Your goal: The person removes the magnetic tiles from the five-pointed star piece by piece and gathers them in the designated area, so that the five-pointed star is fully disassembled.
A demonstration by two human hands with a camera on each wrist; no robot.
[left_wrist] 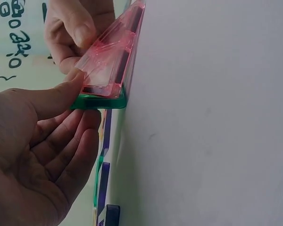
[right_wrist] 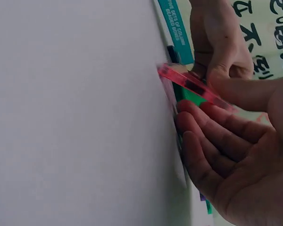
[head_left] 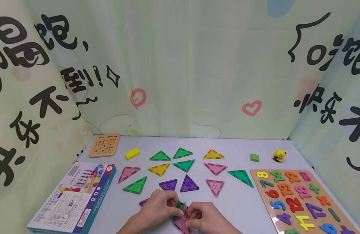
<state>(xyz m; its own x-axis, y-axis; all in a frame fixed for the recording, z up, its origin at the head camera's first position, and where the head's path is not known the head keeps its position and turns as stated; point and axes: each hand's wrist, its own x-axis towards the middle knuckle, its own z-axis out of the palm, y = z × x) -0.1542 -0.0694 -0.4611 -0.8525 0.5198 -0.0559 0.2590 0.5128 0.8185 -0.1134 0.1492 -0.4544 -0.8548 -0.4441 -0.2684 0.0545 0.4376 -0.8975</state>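
At the near edge of the white table, my left hand [head_left: 158, 206] and right hand [head_left: 207, 216] meet over translucent magnetic triangle tiles. In the left wrist view, the left thumb lies on a pink triangle tile [left_wrist: 108, 66], with a green triangle tile [left_wrist: 101, 102] directly under it and the fingers below. The right hand pinches the pink tile from its other side. From the right wrist, the pink tile [right_wrist: 193, 87] appears edge-on and tilted, gripped under the right thumb. A purple tile [head_left: 143, 202] lies partly hidden behind the left hand.
Several loose triangle tiles lie beyond the hands, among them a purple one [head_left: 189, 184] and a green one [head_left: 240, 177]. A box [head_left: 71, 198] stands left, a number board [head_left: 297, 195] right. Farther back are a wooden puzzle [head_left: 104, 145], yellow block [head_left: 132, 153], green block [head_left: 254, 158] and toy duck [head_left: 278, 155].
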